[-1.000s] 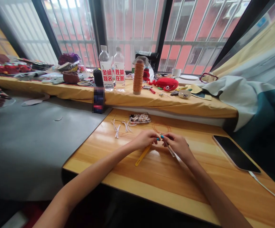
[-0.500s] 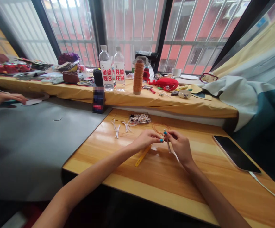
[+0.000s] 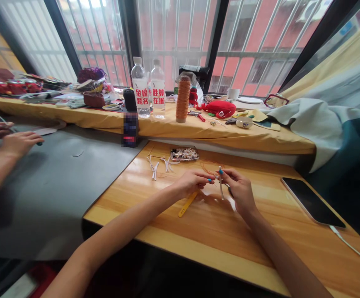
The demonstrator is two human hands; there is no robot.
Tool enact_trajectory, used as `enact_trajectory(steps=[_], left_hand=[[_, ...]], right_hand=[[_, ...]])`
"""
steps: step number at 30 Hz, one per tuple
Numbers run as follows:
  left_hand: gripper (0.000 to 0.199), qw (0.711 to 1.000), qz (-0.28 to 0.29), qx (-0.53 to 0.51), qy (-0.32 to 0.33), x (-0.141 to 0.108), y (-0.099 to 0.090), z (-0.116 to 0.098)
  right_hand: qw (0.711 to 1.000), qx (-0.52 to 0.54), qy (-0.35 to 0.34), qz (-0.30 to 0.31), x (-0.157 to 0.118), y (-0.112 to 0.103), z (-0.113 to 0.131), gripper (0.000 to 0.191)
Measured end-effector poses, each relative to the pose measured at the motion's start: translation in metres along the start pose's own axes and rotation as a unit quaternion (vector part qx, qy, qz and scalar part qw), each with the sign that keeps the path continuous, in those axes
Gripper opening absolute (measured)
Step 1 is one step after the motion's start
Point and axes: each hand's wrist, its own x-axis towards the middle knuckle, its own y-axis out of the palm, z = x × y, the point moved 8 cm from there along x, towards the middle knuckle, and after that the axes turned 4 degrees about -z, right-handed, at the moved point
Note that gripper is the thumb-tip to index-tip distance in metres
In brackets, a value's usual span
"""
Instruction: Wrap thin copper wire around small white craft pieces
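Observation:
Above the wooden table, my right hand [image 3: 241, 190] pinches a narrow white strip [image 3: 221, 188], which hangs down from the thumb and fingertip. My left hand [image 3: 194, 182] is closed in a pinch just left of the strip; a tiny bright bit shows at its fingertips, too small to name. Under the left hand lies a yellow stick [image 3: 187, 205] with small dark marks, partly covered by the fingers. Loops of thin orange thread [image 3: 209, 169] rest behind the hands. Cut white strips [image 3: 153, 169] lie farther left, near a clear tray [image 3: 184, 159] of small white and dark pieces.
A phone [image 3: 312, 203] with a white cable lies at the right. On the yellow-covered ledge stand two water bottles [image 3: 158, 93], an orange thread spool [image 3: 182, 99] and a red plush item [image 3: 221, 108]. At left, another person's hands [image 3: 20, 144] work over a grey mat [image 3: 58, 182].
My hands stay close together; the left fingertips have drawn slightly away from the strip. The other person's second hand has come into view over the grey mat. The view has shifted slightly.

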Motion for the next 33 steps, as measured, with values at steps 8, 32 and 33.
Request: enact_trajectory(steps=[8,32,33], left_hand=[[0.024,0.995,0.021,-0.095,-0.037,-0.002,0.002,-0.002],[0.023,0.998,-0.002,-0.051,0.038,0.009,-0.011,-0.003],[0.024,0.998,-0.009,-0.045,0.048,0.010,-0.011,-0.004]], right_hand=[[0.998,-0.040,-0.029,0.025,0.000,0.004,0.008,0.023],[0.984,-0.096,-0.097,0.112,-0.003,0.018,0.019,0.020],[0.986,-0.092,-0.091,0.105,-0.003,0.017,0.017,0.020]])
